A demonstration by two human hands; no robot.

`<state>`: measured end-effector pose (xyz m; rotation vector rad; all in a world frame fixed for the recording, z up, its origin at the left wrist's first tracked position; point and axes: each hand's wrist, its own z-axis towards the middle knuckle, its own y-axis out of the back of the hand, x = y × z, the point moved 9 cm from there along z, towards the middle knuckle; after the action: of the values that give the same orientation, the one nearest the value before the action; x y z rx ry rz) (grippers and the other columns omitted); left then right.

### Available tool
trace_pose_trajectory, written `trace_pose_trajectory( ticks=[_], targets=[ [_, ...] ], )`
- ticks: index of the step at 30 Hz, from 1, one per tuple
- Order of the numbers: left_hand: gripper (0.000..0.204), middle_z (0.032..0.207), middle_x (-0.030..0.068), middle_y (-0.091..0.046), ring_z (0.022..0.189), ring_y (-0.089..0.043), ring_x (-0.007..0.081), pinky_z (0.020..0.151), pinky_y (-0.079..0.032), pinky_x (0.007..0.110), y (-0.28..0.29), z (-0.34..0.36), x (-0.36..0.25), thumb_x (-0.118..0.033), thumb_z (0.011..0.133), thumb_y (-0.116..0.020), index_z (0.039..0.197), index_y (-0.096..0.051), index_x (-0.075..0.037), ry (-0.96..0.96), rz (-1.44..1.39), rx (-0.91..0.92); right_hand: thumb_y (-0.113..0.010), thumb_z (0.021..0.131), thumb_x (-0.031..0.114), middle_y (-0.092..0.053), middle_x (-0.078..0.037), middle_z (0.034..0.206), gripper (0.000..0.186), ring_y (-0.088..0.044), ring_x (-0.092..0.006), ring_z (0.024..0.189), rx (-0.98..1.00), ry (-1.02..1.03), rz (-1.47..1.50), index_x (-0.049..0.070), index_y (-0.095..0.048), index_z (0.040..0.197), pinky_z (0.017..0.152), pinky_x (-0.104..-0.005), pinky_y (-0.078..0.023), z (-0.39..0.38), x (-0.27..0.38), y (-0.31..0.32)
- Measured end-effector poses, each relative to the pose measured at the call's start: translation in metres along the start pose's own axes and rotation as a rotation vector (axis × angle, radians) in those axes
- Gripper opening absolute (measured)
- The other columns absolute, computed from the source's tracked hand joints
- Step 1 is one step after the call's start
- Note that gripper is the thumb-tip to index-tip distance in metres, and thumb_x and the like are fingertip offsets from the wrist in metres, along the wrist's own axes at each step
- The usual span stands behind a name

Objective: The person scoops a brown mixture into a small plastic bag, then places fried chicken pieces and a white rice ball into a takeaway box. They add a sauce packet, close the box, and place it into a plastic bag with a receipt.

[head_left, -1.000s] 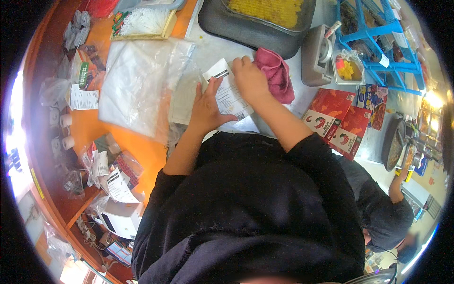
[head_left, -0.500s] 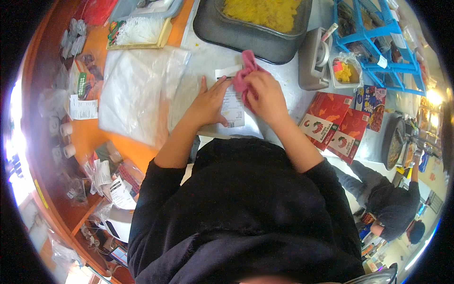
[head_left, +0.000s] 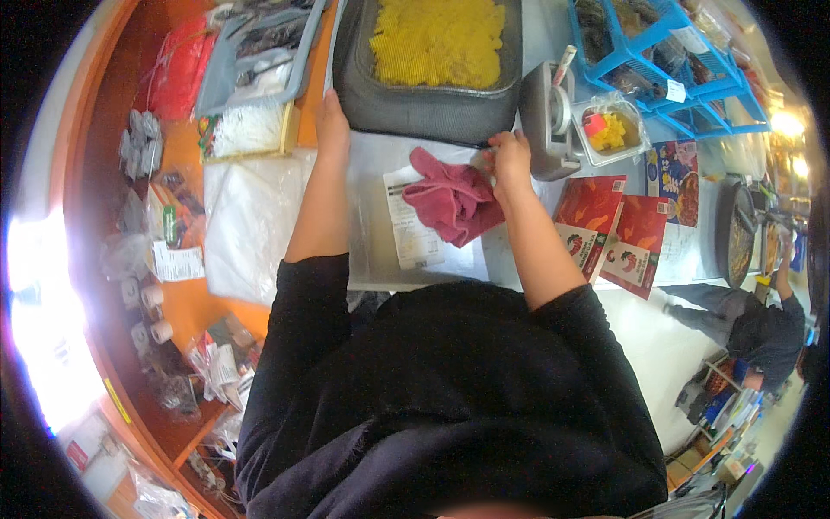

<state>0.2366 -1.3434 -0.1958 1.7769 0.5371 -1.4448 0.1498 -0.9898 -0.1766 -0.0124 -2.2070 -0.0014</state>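
A large dark container (head_left: 424, 117) with rounded corners holds grainy yellow food (head_left: 439, 43) resembling rice. My left hand (head_left: 331, 124) grips its left side, fingers along the edge. At the near right corner, my right hand (head_left: 512, 157) has its fingers bent around the rim. A crumpled dark-pink cloth (head_left: 454, 197) lies just below the container, near my right wrist, and covers part of a printed paper slip (head_left: 415, 238). Beside my right hand stands a grey metal box (head_left: 538, 130) with a stick-like item and a white roll at its top.
Clear plastic bags (head_left: 252, 216) lie left of my left forearm. A small tray of yellow pieces (head_left: 612, 130), red printed packets (head_left: 635, 238) and blue baskets (head_left: 683, 69) sit to the right. A grey bin (head_left: 223, 82) stands far left. A person (head_left: 761, 333) works at right.
My right hand has let go of the cloth, which now lies on the slip. Both hands have moved away from the slip to the dark container's sides. The view has shifted.
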Motion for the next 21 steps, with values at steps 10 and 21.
trace_pose_trajectory(
  ticks=[10,21],
  targets=[
    [0.044,0.062,0.0004,-0.048,0.044,-0.040,0.0136,0.040,-0.027,0.032,0.013,0.014,0.032,-0.044,0.100,-0.045,0.093,-0.061,-0.004,0.536,-0.111,-0.043,-0.044,0.096,0.024,-0.048,0.001,0.072,0.030,-0.039,-0.0104,0.056,-0.043,-0.087,0.319,0.012,-0.050,0.123,0.049,-0.0277,-0.032,0.029,-0.020,0.008],
    [0.036,0.119,0.0172,-0.051,0.099,-0.053,0.0244,0.091,-0.043,0.035,-0.021,-0.075,-0.117,-0.022,0.094,-0.060,0.122,-0.053,-0.001,-0.420,0.250,-0.240,-0.054,0.094,0.033,-0.071,-0.014,0.084,0.031,-0.069,-0.0310,0.078,-0.050,0.988,-1.139,0.009,-0.073,0.097,0.069,-0.0398,-0.051,-0.106,0.223,0.039]
  ],
)
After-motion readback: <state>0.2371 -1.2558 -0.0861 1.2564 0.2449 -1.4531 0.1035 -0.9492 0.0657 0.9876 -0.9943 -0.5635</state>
